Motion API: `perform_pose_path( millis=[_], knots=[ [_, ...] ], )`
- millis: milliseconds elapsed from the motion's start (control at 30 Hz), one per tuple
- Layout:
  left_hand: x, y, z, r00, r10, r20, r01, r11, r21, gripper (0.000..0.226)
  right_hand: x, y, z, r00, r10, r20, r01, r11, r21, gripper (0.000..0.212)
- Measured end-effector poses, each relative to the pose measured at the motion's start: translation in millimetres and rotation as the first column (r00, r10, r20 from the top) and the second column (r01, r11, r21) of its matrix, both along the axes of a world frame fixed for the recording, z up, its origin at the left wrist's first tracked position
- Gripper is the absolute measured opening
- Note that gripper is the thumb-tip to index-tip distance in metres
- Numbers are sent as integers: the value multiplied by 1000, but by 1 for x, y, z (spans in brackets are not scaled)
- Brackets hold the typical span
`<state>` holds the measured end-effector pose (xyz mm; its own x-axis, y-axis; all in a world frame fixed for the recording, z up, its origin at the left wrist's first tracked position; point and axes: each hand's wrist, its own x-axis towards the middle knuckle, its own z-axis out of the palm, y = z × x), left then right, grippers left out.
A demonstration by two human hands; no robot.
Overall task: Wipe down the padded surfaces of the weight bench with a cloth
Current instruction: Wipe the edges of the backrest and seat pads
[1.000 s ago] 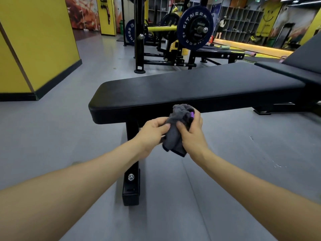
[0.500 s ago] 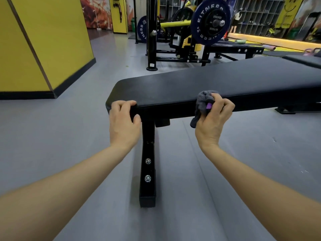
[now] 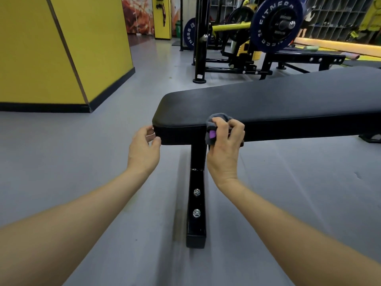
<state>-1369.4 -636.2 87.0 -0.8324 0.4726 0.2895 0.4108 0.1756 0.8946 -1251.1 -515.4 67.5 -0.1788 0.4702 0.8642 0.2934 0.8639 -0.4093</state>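
A black padded weight bench [image 3: 278, 102] runs from the centre to the right edge of the head view. My right hand [image 3: 224, 147] grips a bunched grey cloth [image 3: 218, 118] with a purple tag. It holds the cloth against the pad's front edge, just above the bench's black leg [image 3: 196, 182]. My left hand [image 3: 143, 149] is at the pad's left end corner. Its fingers are loosely curled and hold nothing, and the thumb tip is at the corner's lower edge.
The grey gym floor [image 3: 103, 162] surrounds the bench. A yellow wall block [image 3: 61, 48] stands at the left. Behind the bench is a black rack [image 3: 199, 38] with a loaded barbell and blue weight plates [image 3: 276, 23]. Storage cubbies [image 3: 334, 15] line the back right.
My left hand let go of the pad's front edge and moved to its left end corner. My right hand stays on the front edge with the cloth. The view came closer.
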Motion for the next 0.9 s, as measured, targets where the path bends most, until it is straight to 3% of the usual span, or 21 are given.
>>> perform_pose_path(
  millis=[233, 433, 600, 700, 900],
  knots=[
    [-6, -6, 4, 996, -58, 68, 54, 997, 49, 30, -31, -28, -7, 983, 150, 106, -148, 989, -21, 63],
    [-20, -15, 0, 935, -205, 288, 157, 970, 184, 30, -71, -60, -12, 938, 287, 195, -270, 957, -108, 63],
    [-41, -29, 2, 861, -160, 484, 22, 960, 278, 40, -87, -85, -7, 818, 532, 219, -470, 837, -281, 58],
    [-53, -39, 1, 812, -77, 578, -69, 971, 227, 40, -92, -98, 7, 757, 622, 199, -525, 761, -381, 46],
    [-43, -55, 39, 740, 24, 672, -89, 994, 62, 47, -91, -100, 49, 737, 664, 128, -461, 632, -624, 48]
  ],
)
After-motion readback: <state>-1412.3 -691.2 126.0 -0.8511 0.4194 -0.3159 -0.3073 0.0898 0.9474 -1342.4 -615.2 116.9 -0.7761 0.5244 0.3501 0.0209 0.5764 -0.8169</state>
